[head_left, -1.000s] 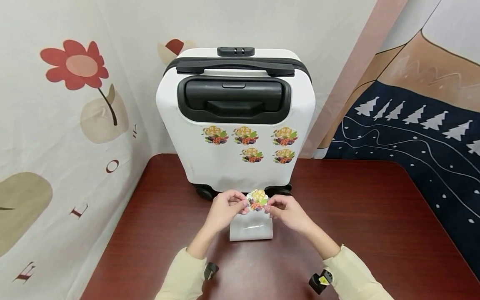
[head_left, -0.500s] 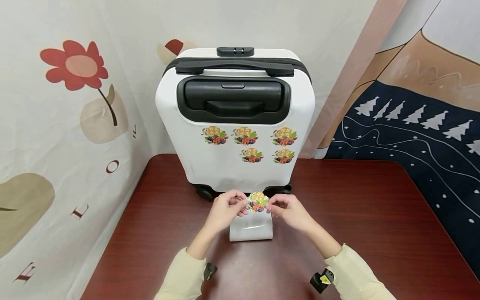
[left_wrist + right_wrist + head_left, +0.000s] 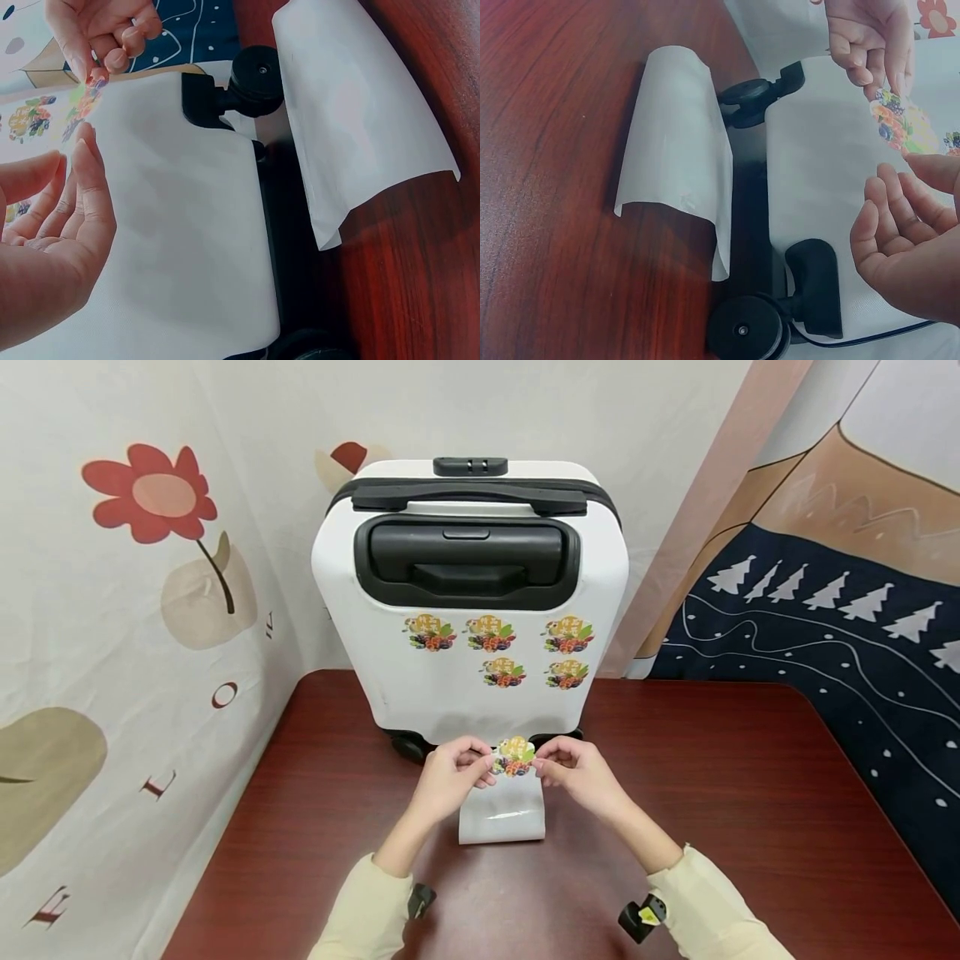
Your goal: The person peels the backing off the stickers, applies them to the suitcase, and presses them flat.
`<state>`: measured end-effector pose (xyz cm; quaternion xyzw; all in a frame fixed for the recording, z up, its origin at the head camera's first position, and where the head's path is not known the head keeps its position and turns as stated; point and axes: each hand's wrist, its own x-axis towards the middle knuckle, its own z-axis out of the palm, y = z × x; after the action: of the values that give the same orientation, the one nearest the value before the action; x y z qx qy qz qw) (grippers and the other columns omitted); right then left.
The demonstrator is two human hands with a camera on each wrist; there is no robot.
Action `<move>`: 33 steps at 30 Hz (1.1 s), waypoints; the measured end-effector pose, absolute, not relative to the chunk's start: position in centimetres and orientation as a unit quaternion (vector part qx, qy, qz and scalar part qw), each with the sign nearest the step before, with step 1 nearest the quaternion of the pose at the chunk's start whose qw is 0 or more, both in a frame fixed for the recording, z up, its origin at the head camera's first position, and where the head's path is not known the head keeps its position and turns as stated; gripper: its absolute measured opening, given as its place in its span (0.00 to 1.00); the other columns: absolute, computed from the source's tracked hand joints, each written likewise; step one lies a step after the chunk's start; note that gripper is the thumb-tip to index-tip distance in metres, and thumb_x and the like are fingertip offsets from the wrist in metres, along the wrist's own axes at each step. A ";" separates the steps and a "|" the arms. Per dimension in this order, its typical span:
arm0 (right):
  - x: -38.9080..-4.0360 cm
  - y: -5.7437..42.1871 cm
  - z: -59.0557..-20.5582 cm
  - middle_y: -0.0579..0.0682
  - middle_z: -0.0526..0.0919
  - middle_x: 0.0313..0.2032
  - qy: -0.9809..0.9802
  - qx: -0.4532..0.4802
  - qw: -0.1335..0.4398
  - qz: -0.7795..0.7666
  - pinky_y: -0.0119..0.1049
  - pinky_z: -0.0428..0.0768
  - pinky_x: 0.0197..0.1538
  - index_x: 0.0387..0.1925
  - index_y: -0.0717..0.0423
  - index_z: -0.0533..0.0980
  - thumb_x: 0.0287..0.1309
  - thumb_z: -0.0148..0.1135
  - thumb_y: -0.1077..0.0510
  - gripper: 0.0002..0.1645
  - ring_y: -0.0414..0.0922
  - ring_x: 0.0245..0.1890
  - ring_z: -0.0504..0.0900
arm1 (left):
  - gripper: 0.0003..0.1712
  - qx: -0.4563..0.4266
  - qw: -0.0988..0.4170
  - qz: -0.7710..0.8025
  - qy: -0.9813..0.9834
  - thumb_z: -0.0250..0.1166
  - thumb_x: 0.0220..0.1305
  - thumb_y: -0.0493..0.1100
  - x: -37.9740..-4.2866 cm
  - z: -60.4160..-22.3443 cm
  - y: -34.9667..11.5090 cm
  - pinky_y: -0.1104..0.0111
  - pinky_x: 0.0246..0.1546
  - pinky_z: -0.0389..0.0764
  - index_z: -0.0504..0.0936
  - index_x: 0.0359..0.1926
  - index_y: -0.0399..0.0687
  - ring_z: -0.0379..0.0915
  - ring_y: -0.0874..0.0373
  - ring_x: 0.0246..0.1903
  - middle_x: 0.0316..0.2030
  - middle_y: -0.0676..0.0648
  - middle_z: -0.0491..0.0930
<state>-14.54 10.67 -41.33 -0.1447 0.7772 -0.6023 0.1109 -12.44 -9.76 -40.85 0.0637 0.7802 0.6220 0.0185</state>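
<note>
Between my two hands is a fruit-print sticker (image 3: 514,757), its face toward the head camera. My left hand (image 3: 452,779) pinches its left edge with thumb and forefinger. At the opposite edge, my right hand (image 3: 578,775) grips it the same way; in the right wrist view the sticker (image 3: 902,124) spans the gap between both hands. Behind them stands a white suitcase (image 3: 420,693) with several matching stickers on its front, three in an upper row and two below. A curled white backing sheet (image 3: 501,820) lies on the table just below the hands.
The suitcase stands on black wheels (image 3: 410,746) on a dark red wooden table (image 3: 720,793). Its black handle recess (image 3: 468,560) is above the stickers. Printed cloth backdrops (image 3: 247,460) rise close behind and at both sides.
The sticker has risen slightly and tilted a little between the hands, and the right hand has shifted up with it. The left hand stays nearly in place.
</note>
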 end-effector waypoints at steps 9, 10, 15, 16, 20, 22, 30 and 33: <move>-14.7 10.5 -41.2 0.56 0.78 0.24 0.782 -0.167 0.101 -0.593 0.33 0.78 0.29 0.30 0.67 0.76 0.55 0.59 0.68 0.03 0.49 0.23 0.76 | 0.02 0.065 0.010 0.626 0.777 0.60 0.58 0.30 -12.4 -40.7 -10.0 0.65 0.26 0.80 0.77 0.33 0.33 0.79 0.50 0.23 0.25 0.36 0.80; -14.8 10.4 -41.1 0.56 0.78 0.24 0.782 -0.166 0.100 -0.592 0.33 0.78 0.29 0.30 0.67 0.76 0.54 0.59 0.68 0.03 0.50 0.23 0.76 | 0.02 0.064 0.006 0.624 0.779 0.60 0.58 0.31 -12.4 -40.6 -10.1 0.65 0.25 0.80 0.77 0.33 0.34 0.79 0.50 0.23 0.25 0.36 0.80; -15.2 9.7 -40.6 0.58 0.77 0.23 0.781 -0.169 0.098 -0.593 0.32 0.77 0.28 0.30 0.67 0.76 0.55 0.59 0.68 0.03 0.54 0.23 0.75 | 0.02 0.049 -0.023 0.603 0.796 0.62 0.58 0.33 -12.8 -40.3 -10.5 0.68 0.22 0.78 0.79 0.32 0.38 0.78 0.51 0.23 0.24 0.41 0.80; -15.3 9.6 -40.4 0.58 0.77 0.23 0.781 -0.171 0.096 -0.593 0.32 0.77 0.28 0.30 0.67 0.76 0.55 0.59 0.68 0.03 0.54 0.23 0.75 | 0.02 0.045 -0.030 0.597 0.800 0.62 0.58 0.34 -12.9 -40.2 -10.7 0.67 0.22 0.77 0.80 0.32 0.39 0.78 0.52 0.23 0.24 0.42 0.80; -15.8 8.8 -39.5 0.56 0.78 0.23 0.785 -0.180 0.082 -0.588 0.34 0.77 0.27 0.29 0.66 0.77 0.55 0.59 0.68 0.03 0.49 0.22 0.74 | 0.02 0.036 -0.057 0.582 0.810 0.63 0.58 0.35 -13.3 -39.8 -11.2 0.68 0.22 0.77 0.80 0.31 0.40 0.77 0.50 0.24 0.24 0.43 0.79; -16.1 8.3 -39.1 0.55 0.78 0.22 0.786 -0.188 0.075 -0.584 0.35 0.77 0.28 0.29 0.65 0.77 0.55 0.59 0.67 0.03 0.47 0.21 0.74 | 0.02 0.032 -0.073 0.576 0.814 0.63 0.58 0.36 -13.5 -39.6 -11.6 0.69 0.23 0.77 0.80 0.31 0.40 0.77 0.47 0.24 0.25 0.43 0.80; -17.2 6.0 -37.2 0.54 0.78 0.21 0.789 -0.211 0.057 -0.574 0.39 0.77 0.27 0.30 0.67 0.77 0.56 0.58 0.66 0.05 0.59 0.22 0.75 | 0.05 0.003 -0.142 0.545 0.826 0.64 0.57 0.38 -14.2 -38.1 -13.0 0.72 0.23 0.73 0.81 0.31 0.40 0.74 0.56 0.22 0.22 0.47 0.79; -17.4 5.2 -36.5 0.53 0.77 0.19 0.786 -0.211 0.051 -0.578 0.46 0.78 0.28 0.31 0.68 0.77 0.56 0.58 0.66 0.06 0.61 0.23 0.75 | 0.05 -0.001 -0.171 0.530 0.830 0.65 0.57 0.39 -14.4 -37.5 -13.5 0.73 0.24 0.71 0.82 0.30 0.40 0.74 0.57 0.23 0.21 0.47 0.79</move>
<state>-17.42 5.21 -36.45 -0.2112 0.7864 -0.5783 0.0507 -14.40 -13.48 -37.46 -0.0006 0.8303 0.5305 -0.1708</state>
